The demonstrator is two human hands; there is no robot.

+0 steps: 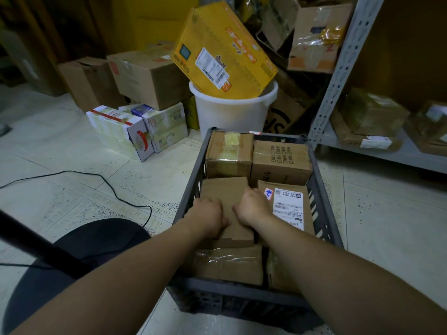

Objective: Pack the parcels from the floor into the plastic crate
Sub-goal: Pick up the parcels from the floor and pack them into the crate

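Two grips, left hand (pixel 209 213) and right hand (pixel 252 206), on flat parcel (pixel 225 189) amid taped boxes (pixel 228 153) in crate (pixel 321 189)

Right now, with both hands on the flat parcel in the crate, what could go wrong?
The right hand dips into the narrow gap between the flat parcel and the labelled parcel; fingers could get pinched.
The crate looks nearly full; the flat parcel, resting on a taped box, may slide or sit proud.
The black cable on the floor beside the crate could snag a foot.
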